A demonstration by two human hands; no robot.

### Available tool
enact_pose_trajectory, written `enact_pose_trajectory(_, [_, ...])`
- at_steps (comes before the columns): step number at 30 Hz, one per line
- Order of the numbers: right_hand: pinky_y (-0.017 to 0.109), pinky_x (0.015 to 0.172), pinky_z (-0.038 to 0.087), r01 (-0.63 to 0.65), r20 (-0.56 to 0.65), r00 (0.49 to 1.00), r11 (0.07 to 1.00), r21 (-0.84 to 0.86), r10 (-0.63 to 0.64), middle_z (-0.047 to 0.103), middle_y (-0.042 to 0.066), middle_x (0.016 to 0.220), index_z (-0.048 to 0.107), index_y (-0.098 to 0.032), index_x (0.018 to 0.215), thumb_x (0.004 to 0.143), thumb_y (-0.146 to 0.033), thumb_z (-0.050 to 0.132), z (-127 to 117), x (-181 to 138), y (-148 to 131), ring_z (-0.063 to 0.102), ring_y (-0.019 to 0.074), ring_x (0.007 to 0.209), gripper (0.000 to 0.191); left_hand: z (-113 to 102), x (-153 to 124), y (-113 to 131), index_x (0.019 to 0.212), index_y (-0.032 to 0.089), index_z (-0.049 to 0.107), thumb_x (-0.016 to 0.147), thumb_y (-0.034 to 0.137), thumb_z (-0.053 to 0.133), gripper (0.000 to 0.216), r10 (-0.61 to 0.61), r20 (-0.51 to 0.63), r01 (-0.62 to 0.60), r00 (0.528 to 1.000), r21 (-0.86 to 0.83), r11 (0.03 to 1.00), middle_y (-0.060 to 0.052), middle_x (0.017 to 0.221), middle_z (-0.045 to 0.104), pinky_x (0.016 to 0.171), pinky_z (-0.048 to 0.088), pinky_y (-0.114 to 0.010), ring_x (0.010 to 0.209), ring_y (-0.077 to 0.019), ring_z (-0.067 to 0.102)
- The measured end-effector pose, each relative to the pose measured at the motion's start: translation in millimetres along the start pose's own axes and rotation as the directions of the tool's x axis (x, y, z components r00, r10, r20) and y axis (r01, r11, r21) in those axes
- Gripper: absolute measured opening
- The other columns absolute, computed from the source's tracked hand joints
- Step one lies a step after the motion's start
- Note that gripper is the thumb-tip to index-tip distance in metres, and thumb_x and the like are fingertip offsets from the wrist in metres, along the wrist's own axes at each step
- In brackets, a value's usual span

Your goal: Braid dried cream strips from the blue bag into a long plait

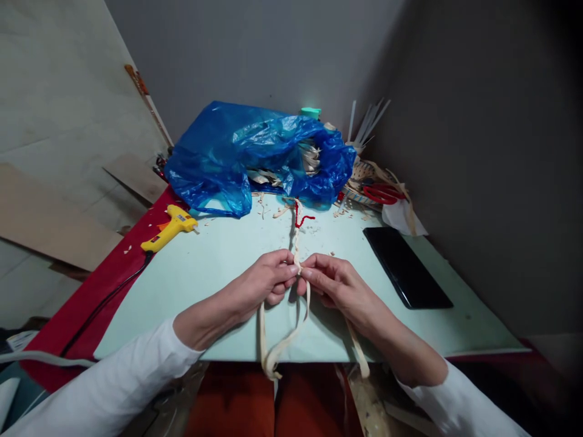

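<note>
A narrow braid of cream-coloured flat strips runs toward me over the pale green table sheet, with a red cord at its far end. My left hand pinches the braid's near end from the left. Opposite it, my right hand pinches at the same spot, fingers closed. Loose cream strips hang below the hands and past the table's front edge; one comes down by the right wrist. The fingers hide exactly how the strips cross.
A blue plastic bag holding pale strips lies at the back. On the left is a yellow glue gun with its cord. A black phone or tablet lies right, below red-handled scissors and a basket. Scraps litter the sheet.
</note>
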State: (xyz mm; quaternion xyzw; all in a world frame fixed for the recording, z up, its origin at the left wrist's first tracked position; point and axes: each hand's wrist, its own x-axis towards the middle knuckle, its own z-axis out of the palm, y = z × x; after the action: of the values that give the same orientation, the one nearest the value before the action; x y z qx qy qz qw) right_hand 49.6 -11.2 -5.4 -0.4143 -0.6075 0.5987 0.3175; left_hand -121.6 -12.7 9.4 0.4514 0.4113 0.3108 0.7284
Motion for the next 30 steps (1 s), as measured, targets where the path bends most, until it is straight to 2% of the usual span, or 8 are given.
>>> enact_pose_trajectory(4, [0.025, 0.058, 0.030, 0.118, -0.088, 0.978, 0.848, -0.516, -0.189, 0.056, 0.000, 0.065, 0.060, -0.017, 0.079, 0.093, -0.032, 0.046, 2, -5, -4, 0.046, 0.0118, 0.058, 0.024, 1, -1, 0, 0.070, 0.016, 0.048, 0.084, 0.025, 0.055, 0.018, 0.074, -0.154, -0.039, 0.985, 0.220, 0.975, 0.006, 0.055, 0.044, 0.041, 0.016, -0.020, 0.042, -0.0032, 0.028])
enact_pose_trajectory(7, [0.026, 0.056, 0.028, 0.102, -0.107, 0.964, 0.711, -0.696, -0.243, 0.053, -0.001, 0.061, 0.056, -0.017, 0.077, 0.095, -0.032, 0.042, 7, -7, -4, 0.043, 0.0120, 0.053, 0.028, 1, 0, -3, 0.065, 0.015, 0.051, 0.082, 0.025, 0.058, 0.021, 0.158, -0.207, -0.082, 0.965, 0.337, 0.938, 0.006, 0.053, 0.046, 0.044, 0.022, -0.019, 0.045, -0.0041, 0.033])
enact_pose_trajectory(11, [0.026, 0.056, 0.028, 0.115, -0.090, 0.946, 0.581, -0.806, -0.312, 0.057, 0.002, 0.064, 0.054, -0.017, 0.076, 0.094, -0.029, 0.041, 9, -9, 0, 0.048, 0.0129, 0.055, 0.025, 1, 4, -9, 0.063, 0.014, 0.057, 0.081, 0.025, 0.057, 0.021, 0.219, -0.229, -0.106, 0.948, 0.421, 0.901, 0.002, 0.055, 0.057, 0.052, 0.032, -0.021, 0.051, -0.0071, 0.044])
enact_pose_trajectory(14, [0.027, 0.055, 0.026, 0.110, -0.072, 0.914, 0.416, -0.903, -0.398, 0.060, 0.004, 0.066, 0.056, -0.017, 0.077, 0.091, -0.024, 0.044, 13, -10, 2, 0.051, 0.0148, 0.057, 0.020, 1, 6, -13, 0.063, 0.013, 0.060, 0.079, 0.024, 0.057, 0.019, 0.237, -0.228, -0.118, 0.944, 0.435, 0.892, -0.002, 0.061, 0.063, 0.059, 0.037, -0.022, 0.058, -0.0093, 0.051])
enact_pose_trajectory(18, [0.029, 0.051, 0.020, 0.052, -0.049, 0.872, 0.191, -0.980, -0.487, 0.059, 0.005, 0.062, 0.058, -0.017, 0.076, 0.085, -0.017, 0.048, 23, -12, -2, 0.052, 0.0172, 0.054, 0.014, 0, 7, -16, 0.064, 0.014, 0.061, 0.075, 0.022, 0.059, 0.014, 0.226, -0.244, -0.114, 0.943, 0.402, 0.909, 0.002, 0.055, 0.056, 0.052, 0.032, -0.021, 0.050, -0.0073, 0.045])
enact_pose_trajectory(22, [0.029, 0.048, 0.019, 0.002, -0.044, 0.864, 0.089, -0.996, -0.501, 0.059, 0.004, 0.058, 0.056, -0.018, 0.073, 0.078, -0.010, 0.054, 36, -12, -7, 0.052, 0.0175, 0.052, 0.010, 0, 5, -15, 0.067, 0.015, 0.062, 0.078, 0.022, 0.055, 0.015, 0.126, -0.250, -0.038, 0.960, 0.329, 0.943, 0.007, 0.038, 0.043, 0.044, 0.025, -0.021, 0.036, -0.0059, 0.034])
enact_pose_trajectory(26, [0.027, 0.046, 0.024, 0.009, 0.051, 0.846, -0.081, -0.997, -0.531, 0.058, 0.005, 0.058, 0.054, -0.017, 0.075, 0.075, 0.002, 0.050, 49, -13, -7, 0.054, 0.0186, 0.056, 0.020, -2, 3, -13, 0.069, 0.013, 0.063, 0.075, 0.019, 0.056, 0.010, 0.109, -0.217, -0.061, 0.970, 0.216, 0.975, 0.004, 0.046, 0.052, 0.045, 0.027, -0.020, 0.042, -0.0064, 0.042])
enact_pose_trajectory(30, [0.028, 0.043, 0.031, -0.013, 0.119, 0.841, -0.239, -0.971, -0.528, 0.057, 0.006, 0.061, 0.057, -0.014, 0.077, 0.071, 0.008, 0.044, 65, -16, -3, 0.053, 0.0203, 0.057, 0.026, -2, 0, -10, 0.064, 0.012, 0.060, 0.076, 0.020, 0.059, 0.014, 0.127, -0.183, -0.102, 0.975, 0.136, 0.985, 0.007, 0.050, 0.044, 0.044, 0.022, -0.019, 0.044, -0.0034, 0.033])
